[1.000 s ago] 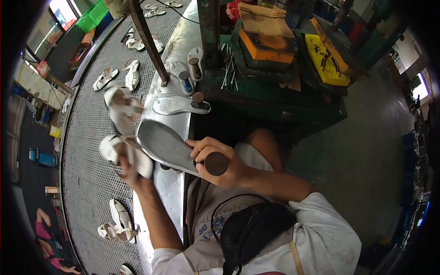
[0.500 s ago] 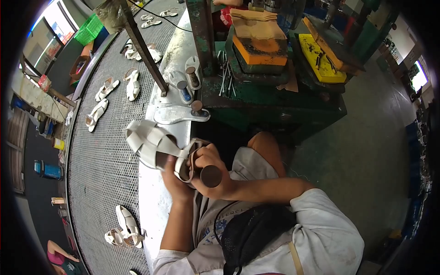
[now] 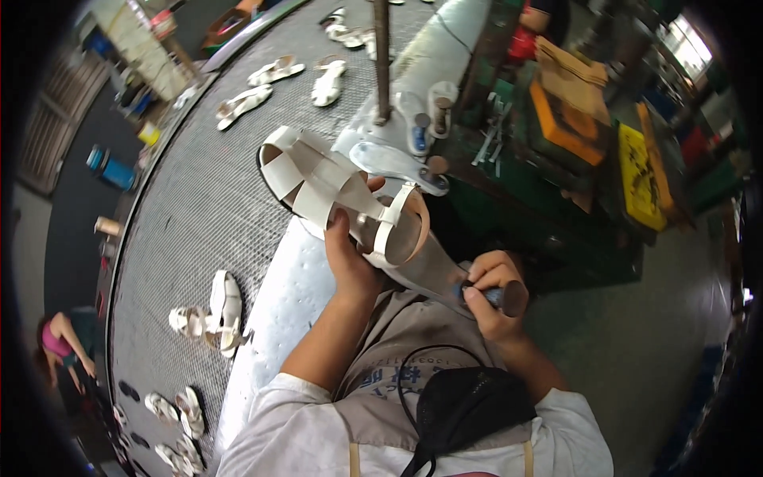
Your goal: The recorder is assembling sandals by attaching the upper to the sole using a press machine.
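Right now the left hand [image 3: 347, 258] is closed on a white strappy sandal [image 3: 334, 191], thumb over the straps, fingers under the sole, holding it up w/ the toe pointing away over the mesh conveyor [image 3: 183, 215]. The right hand [image 3: 486, 292] is wrapped tight round a short dark-handled tool [image 3: 501, 296], its working end at or just beside the sandal's heel; exact contact pt can't be made out.

Risks, as I judge them: the sandal hangs in the air on one hand's pinch only, so a hard push from the tool could twist it loose or scuff the white straps. The tool tip works close to the left wrist, so a slip could catch it.

Further out: a metal shoe form [image 3: 393, 163] on the bench, a vertical rod [image 3: 381, 56], more white sandals [image 3: 213, 314] on the mesh.
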`<action>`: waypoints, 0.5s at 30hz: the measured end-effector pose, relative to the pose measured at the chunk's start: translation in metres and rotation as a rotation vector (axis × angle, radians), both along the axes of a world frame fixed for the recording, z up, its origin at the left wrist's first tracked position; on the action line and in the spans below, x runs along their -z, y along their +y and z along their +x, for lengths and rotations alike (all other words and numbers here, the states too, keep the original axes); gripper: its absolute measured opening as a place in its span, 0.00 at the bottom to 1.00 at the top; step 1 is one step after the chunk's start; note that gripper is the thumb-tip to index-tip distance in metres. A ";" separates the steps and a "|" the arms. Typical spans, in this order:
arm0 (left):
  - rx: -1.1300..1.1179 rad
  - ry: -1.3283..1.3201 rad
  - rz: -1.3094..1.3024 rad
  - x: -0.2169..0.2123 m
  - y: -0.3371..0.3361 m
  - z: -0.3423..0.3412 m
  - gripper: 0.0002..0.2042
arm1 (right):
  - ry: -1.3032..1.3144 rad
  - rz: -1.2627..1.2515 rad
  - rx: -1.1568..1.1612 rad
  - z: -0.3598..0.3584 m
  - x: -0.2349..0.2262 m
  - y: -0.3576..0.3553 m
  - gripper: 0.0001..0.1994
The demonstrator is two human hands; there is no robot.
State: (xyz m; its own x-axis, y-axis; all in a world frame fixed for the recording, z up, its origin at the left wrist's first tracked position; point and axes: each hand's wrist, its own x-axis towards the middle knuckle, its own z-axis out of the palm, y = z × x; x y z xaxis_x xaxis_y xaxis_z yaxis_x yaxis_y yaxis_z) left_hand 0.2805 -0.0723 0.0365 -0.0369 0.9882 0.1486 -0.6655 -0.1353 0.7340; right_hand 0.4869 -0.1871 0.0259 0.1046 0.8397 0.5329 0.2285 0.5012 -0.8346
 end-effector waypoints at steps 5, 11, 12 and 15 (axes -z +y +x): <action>-0.243 0.234 -0.030 0.018 0.017 -0.049 0.33 | -0.032 -0.165 -0.039 -0.007 0.016 0.005 0.09; -0.366 0.079 -0.069 0.047 0.025 -0.104 0.28 | 0.090 -0.275 -0.028 -0.037 0.060 0.061 0.08; -0.390 0.036 -0.115 0.046 0.022 -0.111 0.26 | 0.122 -0.410 0.000 -0.040 0.074 0.076 0.07; -0.411 0.069 -0.240 0.063 0.032 -0.140 0.25 | -0.260 -0.204 0.111 -0.048 0.110 0.142 0.08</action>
